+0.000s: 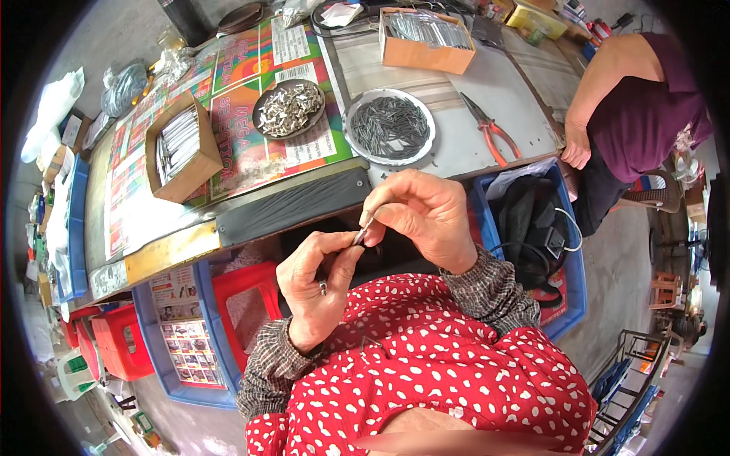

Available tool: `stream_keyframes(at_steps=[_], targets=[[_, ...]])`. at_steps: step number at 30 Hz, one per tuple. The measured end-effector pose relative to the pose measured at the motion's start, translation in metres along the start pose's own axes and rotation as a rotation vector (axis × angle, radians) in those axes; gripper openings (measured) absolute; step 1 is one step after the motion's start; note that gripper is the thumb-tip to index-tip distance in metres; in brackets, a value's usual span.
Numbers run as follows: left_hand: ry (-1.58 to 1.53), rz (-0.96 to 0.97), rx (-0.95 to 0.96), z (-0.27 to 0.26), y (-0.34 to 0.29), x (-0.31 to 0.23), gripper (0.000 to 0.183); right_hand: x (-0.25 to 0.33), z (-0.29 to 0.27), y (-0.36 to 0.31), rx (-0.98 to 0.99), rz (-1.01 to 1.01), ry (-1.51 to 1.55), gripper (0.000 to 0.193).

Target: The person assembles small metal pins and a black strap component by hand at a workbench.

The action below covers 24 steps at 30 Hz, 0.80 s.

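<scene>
In front of my chest, my left hand (315, 285) and my right hand (427, 216) meet, thumb and forefinger of each closed in a pinch. Between the fingertips shows a small slim metallic piece (360, 237), dark with a pale glint; its exact kind is too small to tell. Beyond my hands on the table stands a white round dish (351, 144) of thin dark pieces (389, 128). Left of it, a dark plate (266, 97) bears many short silvery pieces (290, 109). Red-handled long-nose pliers (491, 132) lie to the right.
An open cardboard box (205, 144) of slim silvery rods stands at left; another box (430, 57) of them is farther back. Blue crates (574, 304) flank me below the table edge, with red stools (122, 346) at left. A person in purple (639, 114) sits at right.
</scene>
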<state>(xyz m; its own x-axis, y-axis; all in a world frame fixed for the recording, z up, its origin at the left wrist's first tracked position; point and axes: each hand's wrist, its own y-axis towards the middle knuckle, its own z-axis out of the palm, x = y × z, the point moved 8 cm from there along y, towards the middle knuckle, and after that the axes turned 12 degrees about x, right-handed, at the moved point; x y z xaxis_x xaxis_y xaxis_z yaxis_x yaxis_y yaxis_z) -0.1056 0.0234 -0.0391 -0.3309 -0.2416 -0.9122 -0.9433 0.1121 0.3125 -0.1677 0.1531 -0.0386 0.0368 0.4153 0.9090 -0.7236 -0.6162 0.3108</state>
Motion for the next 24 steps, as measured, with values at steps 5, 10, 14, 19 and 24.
stream_keyframes(at_steps=[5,10,14,19,24], targets=[[0.000,-0.054,-0.001,-0.002,-0.003,0.007,0.011,-0.001,0.001,0.004,0.062,-0.025,-0.157,0.005],[0.026,-0.063,-0.056,-0.008,-0.006,0.018,0.010,-0.004,0.006,0.016,0.095,-0.005,-0.205,0.003],[-0.068,-0.123,-0.132,-0.018,-0.008,0.034,0.011,-0.019,0.000,0.038,0.132,0.145,-0.166,0.007],[-0.185,-0.229,-0.137,-0.024,-0.014,0.048,0.008,-0.017,-0.017,0.087,0.088,-0.074,-1.003,0.012],[-0.212,-0.253,-0.126,-0.027,-0.019,0.056,0.009,-0.035,-0.022,0.113,0.063,-0.185,-1.382,0.013]])
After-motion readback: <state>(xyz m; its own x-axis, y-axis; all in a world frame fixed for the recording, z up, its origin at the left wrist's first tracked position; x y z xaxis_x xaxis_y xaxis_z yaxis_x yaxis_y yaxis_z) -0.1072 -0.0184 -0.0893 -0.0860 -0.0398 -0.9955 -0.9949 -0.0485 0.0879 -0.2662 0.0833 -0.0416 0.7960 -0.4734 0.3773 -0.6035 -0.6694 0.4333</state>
